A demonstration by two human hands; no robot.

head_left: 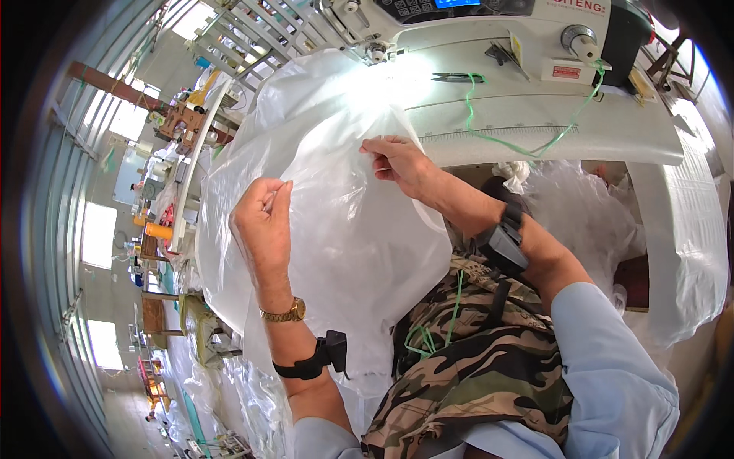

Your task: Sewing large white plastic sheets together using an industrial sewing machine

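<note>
A large sheet of translucent white plastic film (344, 252) spreads over my lap and up onto the bed of a sewing machine (474, 34). My left hand (264, 218) is closed in a pinch on the film, left of its middle. Farther up and to the right, my right hand (397, 162) pinches the film close to the machine's front edge. Between the hands the film is drawn into soft folds. Under the bright lamp glare, the film's far end near the needle is washed out.
Black thread snips (459, 77) lie on the machine bed, tied to a green cord (527, 151). More crumpled clear plastic (566, 210) hangs below the bed at right, beside a white sheet (686, 252). Camouflage cloth (482, 367) covers my lap. A cluttered workshop stretches off left.
</note>
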